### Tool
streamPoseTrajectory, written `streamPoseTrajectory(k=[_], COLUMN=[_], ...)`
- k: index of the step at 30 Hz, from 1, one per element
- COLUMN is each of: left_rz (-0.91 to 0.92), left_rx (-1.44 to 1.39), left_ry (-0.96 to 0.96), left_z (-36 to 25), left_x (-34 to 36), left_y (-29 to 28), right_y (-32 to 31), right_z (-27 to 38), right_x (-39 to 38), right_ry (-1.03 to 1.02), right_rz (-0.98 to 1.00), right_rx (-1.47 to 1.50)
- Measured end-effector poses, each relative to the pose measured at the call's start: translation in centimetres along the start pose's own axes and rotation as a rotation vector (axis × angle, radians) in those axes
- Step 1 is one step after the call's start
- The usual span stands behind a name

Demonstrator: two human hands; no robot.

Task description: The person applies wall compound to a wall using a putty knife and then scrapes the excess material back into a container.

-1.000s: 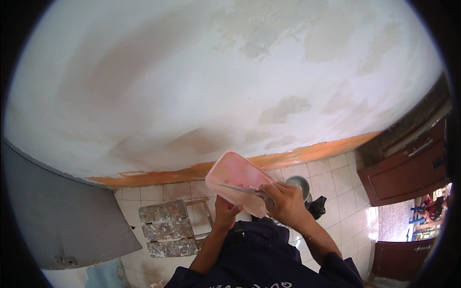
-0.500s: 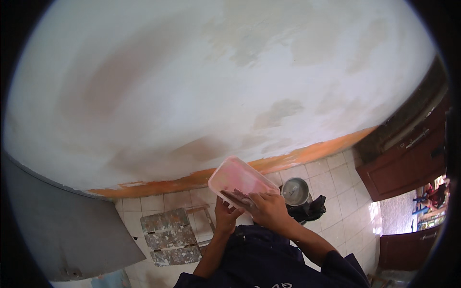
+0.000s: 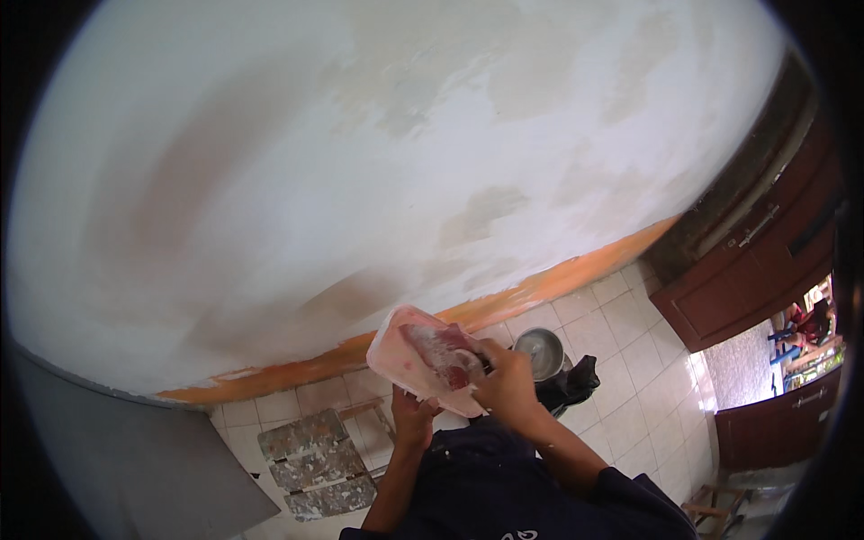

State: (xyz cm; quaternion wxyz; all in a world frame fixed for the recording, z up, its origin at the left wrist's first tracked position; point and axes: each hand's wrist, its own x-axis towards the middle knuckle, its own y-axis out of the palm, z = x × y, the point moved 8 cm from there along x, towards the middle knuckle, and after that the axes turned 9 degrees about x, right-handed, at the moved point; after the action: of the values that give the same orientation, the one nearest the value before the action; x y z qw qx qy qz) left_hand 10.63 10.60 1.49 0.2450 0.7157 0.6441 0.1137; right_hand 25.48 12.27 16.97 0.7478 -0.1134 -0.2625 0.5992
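A shallow pink plastic tub [image 3: 389, 349], smeared white inside, is tilted in front of my body. My left hand [image 3: 414, 420] grips it from below at the near side, the fingers partly hidden under it. In my right hand [image 3: 509, 385] is a putty knife [image 3: 453, 354] with a broad reddish-dark blade coated in white paste. The blade lies over the inside of the tub; whether it touches the bottom I cannot tell. The right fingers are closed around the tool's near end.
Ahead stands a white wall [image 3: 360, 198] with grey patches and an orange strip along its foot. On the tiled floor are a paint-spattered wooden stool [image 3: 317, 465], a round metal pan [image 3: 540, 353] and a black plastic bag [image 3: 576, 385]. A grey panel [image 3: 126, 459] is at left, brown doors [image 3: 747, 261] at right.
The putty knife has turned over in my right hand, and its paste-coated face now shows. The tub has shifted slightly left and tilted. My view has swung a little to the right.
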Motion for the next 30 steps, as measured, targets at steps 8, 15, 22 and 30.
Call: streamPoseTrajectory(k=[8, 15, 22, 30], left_rz=[0.039, 0.058, 0.006, -0.067], left_rx=[-0.053, -0.105, -0.123, -0.197], left_ry=[-0.047, -0.147, -0.147, -0.028], left_z=[-0.2, 0.6, 0.7, -0.4], left_x=[0.5, 3.3, 4.6, 4.9], left_y=[2.4, 5.7, 7.3, 6.1], right_y=[-3.9, -7.4, -14.2, -20.6], right_z=[-5.3, -9.7, -9.5, 2.2], right_x=[-1.3, 0.4, 11.6, 22.0], right_ry=[0.563, 0.604, 0.391, 0.099], right_rz=[0.058, -0.163, -0.399, -0.441], right_rx=[0.87, 1.302, 1.149, 1.098])
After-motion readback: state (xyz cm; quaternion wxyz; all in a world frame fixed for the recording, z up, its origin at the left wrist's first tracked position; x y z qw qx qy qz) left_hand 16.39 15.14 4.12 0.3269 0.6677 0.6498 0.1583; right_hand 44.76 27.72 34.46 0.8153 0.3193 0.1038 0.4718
